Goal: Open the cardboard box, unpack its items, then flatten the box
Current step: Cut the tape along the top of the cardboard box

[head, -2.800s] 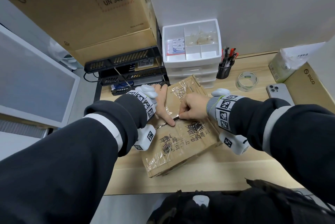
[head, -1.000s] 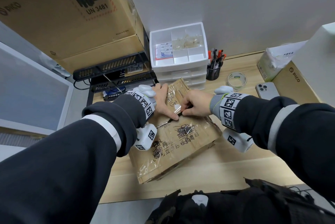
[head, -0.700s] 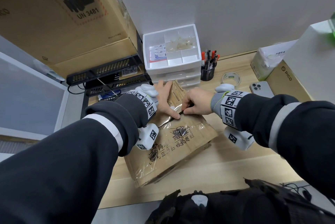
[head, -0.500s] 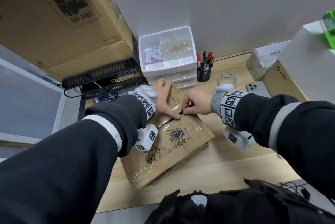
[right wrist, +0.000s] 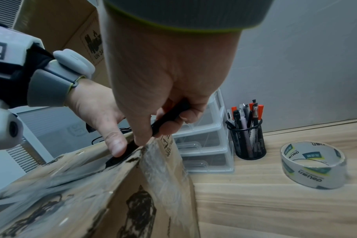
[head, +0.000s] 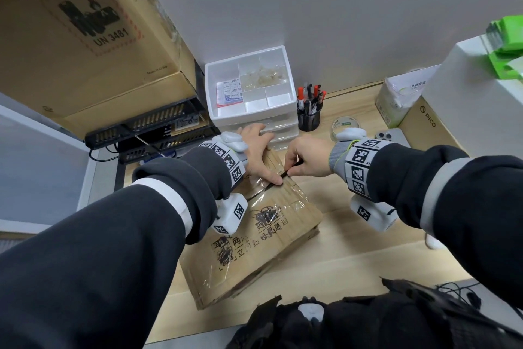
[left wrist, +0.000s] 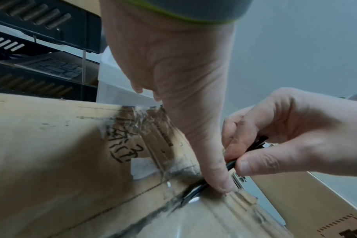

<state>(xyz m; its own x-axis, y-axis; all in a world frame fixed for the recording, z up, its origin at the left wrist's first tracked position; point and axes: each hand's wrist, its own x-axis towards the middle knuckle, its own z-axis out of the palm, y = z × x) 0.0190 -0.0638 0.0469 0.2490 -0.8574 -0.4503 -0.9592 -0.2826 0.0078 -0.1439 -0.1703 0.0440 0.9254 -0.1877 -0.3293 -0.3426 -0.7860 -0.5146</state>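
Cardboard box (head: 254, 232) at frame centre lies taped and unopened on the desk (head: 353, 258). Right hand (head: 307, 157) pinches a black cutter (right wrist: 153, 130) in its centre seam; left hand (head: 256, 156) presses flat-fingered beside it. Unpacking and flattening remain.

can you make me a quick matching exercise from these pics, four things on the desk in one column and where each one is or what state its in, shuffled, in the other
Things:
1. cardboard box
2. black cutter
3. tape roll
4. pen cup

Places or states:
A. lying flat on the bare desk, apart from the box
B. standing beside the white drawer unit
C. pinched in the right hand, tip at the taped seam
D. still taped shut, left hand pressing on its top

Pairs: 1-D, 2-C, 3-A, 4-B
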